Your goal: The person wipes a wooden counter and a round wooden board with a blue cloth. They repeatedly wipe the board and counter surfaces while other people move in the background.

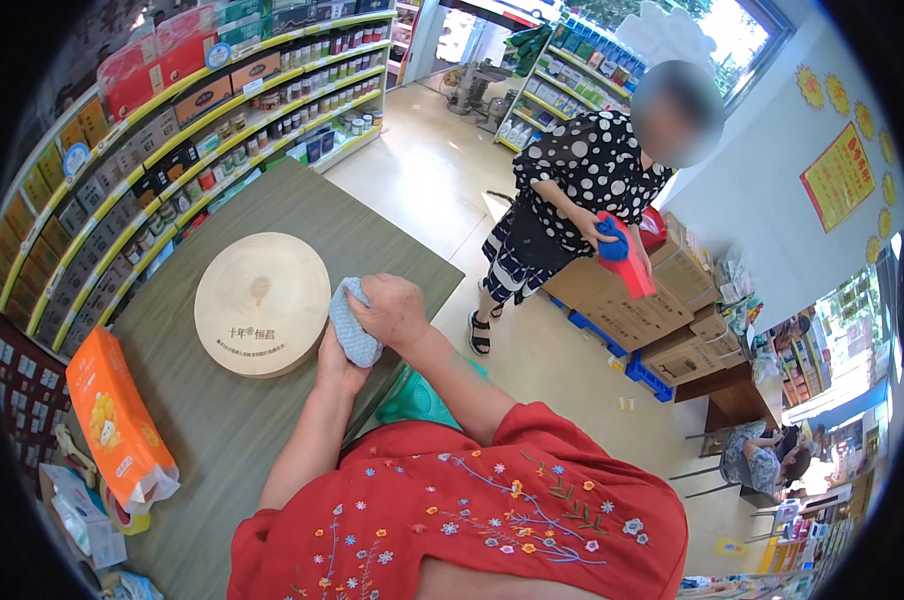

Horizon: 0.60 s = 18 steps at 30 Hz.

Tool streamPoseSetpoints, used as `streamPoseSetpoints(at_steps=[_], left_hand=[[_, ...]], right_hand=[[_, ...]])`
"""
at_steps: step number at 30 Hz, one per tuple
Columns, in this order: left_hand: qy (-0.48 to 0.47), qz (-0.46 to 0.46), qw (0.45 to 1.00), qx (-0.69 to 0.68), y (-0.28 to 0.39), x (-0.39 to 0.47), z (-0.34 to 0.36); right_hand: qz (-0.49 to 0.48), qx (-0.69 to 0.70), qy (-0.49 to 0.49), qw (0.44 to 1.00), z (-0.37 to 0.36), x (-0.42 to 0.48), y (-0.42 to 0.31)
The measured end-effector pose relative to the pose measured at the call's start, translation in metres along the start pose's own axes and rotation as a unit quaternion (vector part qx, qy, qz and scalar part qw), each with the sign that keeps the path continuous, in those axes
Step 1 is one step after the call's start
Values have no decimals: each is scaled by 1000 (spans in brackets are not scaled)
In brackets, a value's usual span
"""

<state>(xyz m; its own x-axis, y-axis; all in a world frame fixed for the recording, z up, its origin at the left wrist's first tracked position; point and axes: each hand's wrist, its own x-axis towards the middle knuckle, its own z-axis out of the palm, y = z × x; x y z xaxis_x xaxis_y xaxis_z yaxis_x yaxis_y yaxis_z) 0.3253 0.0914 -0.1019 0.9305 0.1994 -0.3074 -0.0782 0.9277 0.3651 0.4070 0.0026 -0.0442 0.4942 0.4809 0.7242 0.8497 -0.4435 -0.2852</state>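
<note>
A folded light-blue textured cloth [353, 322] is between my two hands, above the near right edge of a wooden table [219, 480]. My left hand [341, 360] supports it from below and to its left. From the right, my right hand [393, 307] grips its upper part with curled fingers. Just left of the cloth, a round pale wooden block [261, 300] bearing printed writing lies flat on the table. An orange plastic pack of tissues [118, 416] rests at the table's left side.
Beyond the table, a person [579, 187] in polka dots stands holding a red item and a blue cloth. Stocked shelves [272, 82] curve along the left. Cardboard boxes [632, 307] stand on blue pallets at right. Tape [126, 514] and a tissue box [84, 517] lie at the table's left. Another person [759, 457] sits far right.
</note>
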Motion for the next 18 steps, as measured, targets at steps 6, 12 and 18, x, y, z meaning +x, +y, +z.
streamPoseSetpoints(at_steps=[6, 12, 18], left_hand=[[-335, -42, 938, -82, 2, 23, -63], [48, 35, 998, 36, -1, -24, 30], [-307, -43, 948, -67, -3, 20, -59]], right_hand=[[-135, 102, 2, 986, -7, -12, -35], [-46, 83, -9, 995, -12, 9, -10], [-242, 122, -47, 961, -28, -33, -73]])
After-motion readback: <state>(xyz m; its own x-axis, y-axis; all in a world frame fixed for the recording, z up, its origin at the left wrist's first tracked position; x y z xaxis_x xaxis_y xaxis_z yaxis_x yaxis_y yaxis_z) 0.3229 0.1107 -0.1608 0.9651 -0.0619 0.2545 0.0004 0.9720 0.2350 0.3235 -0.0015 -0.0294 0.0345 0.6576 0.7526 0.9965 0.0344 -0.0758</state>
